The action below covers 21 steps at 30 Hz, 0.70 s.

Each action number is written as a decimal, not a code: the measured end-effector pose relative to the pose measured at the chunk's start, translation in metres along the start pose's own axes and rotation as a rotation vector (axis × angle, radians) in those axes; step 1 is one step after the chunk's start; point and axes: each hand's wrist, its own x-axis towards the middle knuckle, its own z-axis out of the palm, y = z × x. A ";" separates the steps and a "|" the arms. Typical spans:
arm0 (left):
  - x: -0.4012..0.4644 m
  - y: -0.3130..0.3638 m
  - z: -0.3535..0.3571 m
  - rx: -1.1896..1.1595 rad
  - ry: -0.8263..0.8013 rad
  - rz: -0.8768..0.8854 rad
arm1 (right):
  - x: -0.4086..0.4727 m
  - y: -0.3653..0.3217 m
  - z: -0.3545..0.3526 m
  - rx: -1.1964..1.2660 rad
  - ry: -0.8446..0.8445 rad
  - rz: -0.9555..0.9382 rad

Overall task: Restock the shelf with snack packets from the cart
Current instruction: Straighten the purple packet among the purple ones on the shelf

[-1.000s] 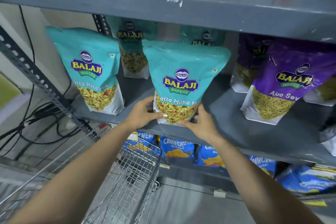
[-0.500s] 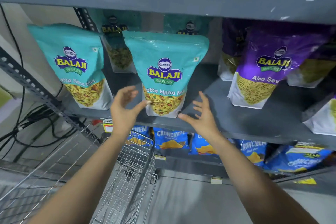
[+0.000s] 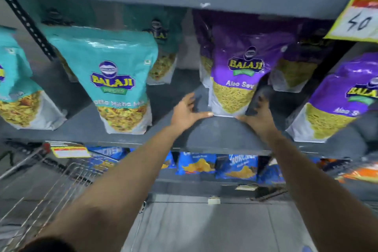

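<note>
Your left hand [image 3: 185, 111] and right hand [image 3: 258, 117] flank the base of the upright purple Aloo Sev packet [image 3: 237, 71] on the shelf [image 3: 214, 135]. Each grip is spread, not yet clenched, thumbs at its near bottom corners. The packet stands tall straight between them, both hands equally near.

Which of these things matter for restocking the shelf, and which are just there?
Job:
purple packet between both hands
left hand
right hand
teal packet
shelf
cart

Just there:
price tag
blue packets below
</note>
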 end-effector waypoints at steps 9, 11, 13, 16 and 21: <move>0.007 -0.006 0.034 -0.054 0.006 0.071 | 0.001 0.008 -0.006 0.052 -0.179 -0.040; -0.011 -0.008 0.033 -0.071 0.030 0.079 | -0.014 0.010 -0.010 0.056 -0.199 -0.041; -0.029 -0.009 0.032 -0.063 0.055 0.055 | -0.031 0.010 -0.016 0.020 -0.212 -0.033; -0.048 -0.007 0.031 -0.063 0.078 0.026 | -0.046 0.008 -0.021 0.006 -0.231 -0.019; -0.061 0.001 0.031 -0.029 0.085 0.005 | -0.053 0.002 -0.025 -0.021 -0.261 -0.008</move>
